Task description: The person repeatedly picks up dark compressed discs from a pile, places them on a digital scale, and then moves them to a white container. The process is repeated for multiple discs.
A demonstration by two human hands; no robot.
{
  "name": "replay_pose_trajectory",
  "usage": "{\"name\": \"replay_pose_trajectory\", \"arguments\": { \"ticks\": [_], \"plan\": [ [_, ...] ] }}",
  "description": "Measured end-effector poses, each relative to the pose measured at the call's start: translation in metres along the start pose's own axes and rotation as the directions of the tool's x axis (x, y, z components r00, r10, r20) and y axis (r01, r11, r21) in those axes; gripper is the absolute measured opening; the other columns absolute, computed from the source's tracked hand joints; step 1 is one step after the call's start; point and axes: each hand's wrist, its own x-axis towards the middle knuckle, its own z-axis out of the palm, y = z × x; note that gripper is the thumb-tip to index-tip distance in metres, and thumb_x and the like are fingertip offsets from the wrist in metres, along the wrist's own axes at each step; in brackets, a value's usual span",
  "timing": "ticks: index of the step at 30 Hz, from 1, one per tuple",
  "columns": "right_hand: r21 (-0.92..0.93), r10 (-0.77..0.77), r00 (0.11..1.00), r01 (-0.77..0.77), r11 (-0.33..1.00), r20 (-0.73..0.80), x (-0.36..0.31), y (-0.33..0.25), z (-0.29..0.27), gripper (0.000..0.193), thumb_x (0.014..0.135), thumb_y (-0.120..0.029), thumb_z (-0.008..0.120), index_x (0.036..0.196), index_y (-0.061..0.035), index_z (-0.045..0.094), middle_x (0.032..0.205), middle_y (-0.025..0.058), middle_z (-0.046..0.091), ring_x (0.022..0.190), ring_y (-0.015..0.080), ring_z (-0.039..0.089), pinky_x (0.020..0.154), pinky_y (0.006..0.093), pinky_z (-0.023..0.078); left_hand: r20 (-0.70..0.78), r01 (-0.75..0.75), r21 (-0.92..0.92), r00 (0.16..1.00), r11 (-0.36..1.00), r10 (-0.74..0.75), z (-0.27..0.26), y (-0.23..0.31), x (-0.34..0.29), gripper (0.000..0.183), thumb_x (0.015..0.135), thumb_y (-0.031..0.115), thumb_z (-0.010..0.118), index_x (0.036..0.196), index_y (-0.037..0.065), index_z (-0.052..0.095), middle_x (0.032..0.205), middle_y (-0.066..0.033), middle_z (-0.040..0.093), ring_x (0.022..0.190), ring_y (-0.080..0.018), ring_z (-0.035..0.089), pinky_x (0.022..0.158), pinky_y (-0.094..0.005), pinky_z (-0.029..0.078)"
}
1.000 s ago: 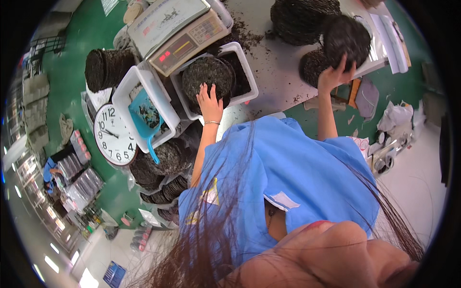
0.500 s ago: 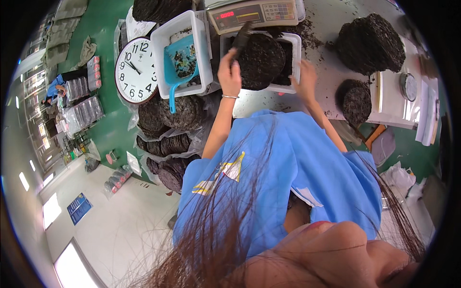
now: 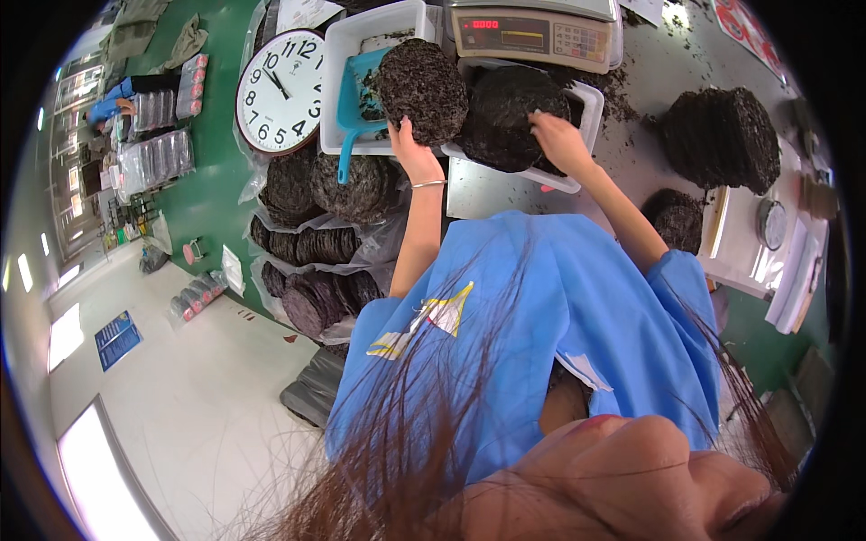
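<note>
My left hand [image 3: 413,155] is closed on the lower edge of a round, dark dried seaweed cake [image 3: 422,90]. The cake's broad face shows, and it is raised beside the blue scoop. My right hand [image 3: 561,144] has its bent fingertips on the right part of a second seaweed cake [image 3: 510,117], apparently pinching it; the thumb is hard to make out. That second cake lies over a white plastic tub [image 3: 591,113] that holds more dark seaweed.
A digital scale [image 3: 532,36] stands behind the tub. To the left are a white bin [image 3: 338,50] with a blue scoop [image 3: 345,162] and a round clock [image 3: 281,90]. Seaweed stacks [image 3: 717,140] stand at right; bagged ones [image 3: 352,189] lie below the bin. Crumbs litter the metal table [image 3: 631,63].
The cake in my left hand has swung from edge-on to face-on and shifted left. My right hand has left the tub's rim for the second cake. The whole view has shifted.
</note>
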Motion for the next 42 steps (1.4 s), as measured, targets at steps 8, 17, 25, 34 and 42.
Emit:
{"name": "replay_pose_trajectory", "arguments": {
  "ticks": [8, 17, 25, 34, 42],
  "plan": [
    [0.813, 0.589, 0.739, -0.096, 0.575, -0.329, 0.047, -0.053, -0.075, 0.025, 0.105, -0.021, 0.056, 0.115, 0.0017, 0.060, 0.087, -0.0017, 0.056, 0.077, 0.0057, 0.045, 0.071, 0.0242, 0.042, 0.219, 0.395, -0.250, 0.913, 0.884, -0.345, 0.009, -0.025, 0.002, 0.042, 0.097, 0.022, 0.054, 0.137, 0.009, 0.053, 0.139, -0.0063, 0.057, 0.129, -0.0245, 0.052, 0.111, -0.0429, 0.039],
    [0.809, 0.605, 0.711, -0.086, 0.582, -0.359, 0.081, -0.021, -0.065, 0.026, 0.097, -0.018, 0.068, 0.110, 0.0026, 0.060, 0.095, 0.0016, 0.058, 0.087, 0.0115, 0.051, 0.082, 0.0267, 0.044, 0.315, 0.509, -0.254, 0.847, 0.822, -0.428, 0.034, -0.019, -0.008, 0.046, 0.101, 0.033, 0.051, 0.137, 0.005, 0.052, 0.138, -0.0112, 0.057, 0.129, -0.0284, 0.053, 0.108, -0.0442, 0.043],
    [0.570, 0.558, 0.522, -0.156, 0.806, -0.645, 0.170, 0.099, -0.103, 0.045, 0.093, -0.029, 0.073, 0.116, 0.0073, 0.058, 0.113, 0.0143, 0.059, 0.098, 0.0198, 0.058, 0.090, 0.0333, 0.047, 0.660, -0.587, 0.709, 0.748, 0.391, -0.073, 0.017, -0.113, -0.020, 0.081, 0.070, 0.032, 0.089, 0.137, 0.007, 0.052, 0.135, -0.0174, 0.054, 0.132, -0.0372, 0.048, 0.112, -0.0497, 0.038],
    [0.409, 0.554, 0.707, -0.392, 0.824, -0.439, 0.042, 0.067, -0.042, 0.028, 0.093, -0.018, 0.067, 0.115, 0.0001, 0.065, 0.108, 0.0158, 0.061, 0.096, 0.0263, 0.065, 0.087, 0.0375, 0.053, 0.785, -0.833, 0.552, 0.506, 0.032, -0.357, -0.004, -0.128, -0.006, 0.068, 0.082, 0.036, 0.079, 0.143, 0.025, 0.053, 0.154, -0.0141, 0.038, 0.146, -0.0362, 0.033, 0.117, -0.0568, 0.029],
    [0.554, 0.698, 0.703, -0.528, 0.643, -0.140, -0.011, 0.051, 0.035, 0.043, 0.096, -0.027, 0.067, 0.123, 0.0049, 0.060, 0.116, 0.0185, 0.065, 0.107, 0.0277, 0.063, 0.092, 0.0367, 0.050, 0.817, -0.742, 0.577, 0.514, 0.341, -0.263, -0.002, -0.105, 0.022, 0.047, 0.097, 0.036, 0.062, 0.140, 0.019, 0.058, 0.146, -0.0145, 0.051, 0.139, -0.0374, 0.044, 0.114, -0.0518, 0.034]
  ]
}}
